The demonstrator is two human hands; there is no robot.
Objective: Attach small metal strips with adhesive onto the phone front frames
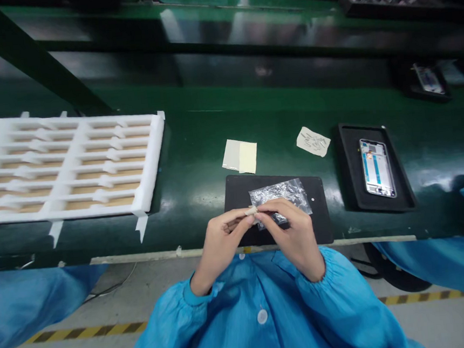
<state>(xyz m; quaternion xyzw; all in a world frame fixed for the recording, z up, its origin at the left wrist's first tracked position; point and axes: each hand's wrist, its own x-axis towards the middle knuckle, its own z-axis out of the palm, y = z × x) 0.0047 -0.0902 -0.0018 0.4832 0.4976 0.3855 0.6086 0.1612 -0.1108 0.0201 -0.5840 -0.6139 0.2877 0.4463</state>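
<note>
My left hand and my right hand meet at the near edge of the green belt, fingers pinched together on a small pale strip. Both hands hover over a black mat on which a crinkled clear plastic bag lies. My right fingers also touch the bag's near edge. Blue sleeves cover both wrists.
A white foam tray with slots lies at the left. Two pale sheets and a paper with small parts lie beyond the mat. A phone frame rests in a black tray at the right. Blue-sleeved co-workers flank both sides.
</note>
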